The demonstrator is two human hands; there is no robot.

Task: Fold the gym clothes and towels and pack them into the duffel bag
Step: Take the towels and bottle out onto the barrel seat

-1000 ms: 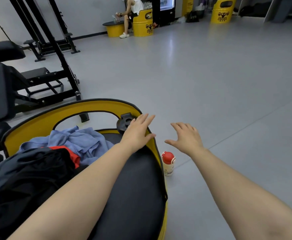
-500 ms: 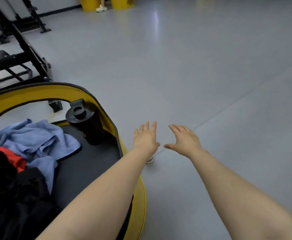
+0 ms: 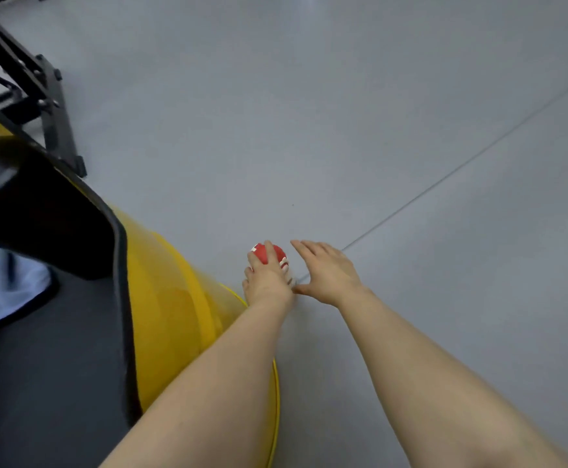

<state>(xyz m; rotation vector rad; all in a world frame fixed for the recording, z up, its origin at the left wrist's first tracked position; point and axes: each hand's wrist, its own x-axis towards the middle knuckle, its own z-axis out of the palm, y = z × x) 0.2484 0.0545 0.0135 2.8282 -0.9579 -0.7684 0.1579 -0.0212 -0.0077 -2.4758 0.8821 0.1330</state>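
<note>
left grip (image 3: 269,282) now closes on red-capped bottle (image 3: 270,254).

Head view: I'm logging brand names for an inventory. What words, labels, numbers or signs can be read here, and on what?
None can be read.
Bottle under the left hand: red cap and white body show, with no legible print; the hand covers most of it.
Yellow seat: no text shows on the side in view.
Floor and black frame: no markings.
</note>
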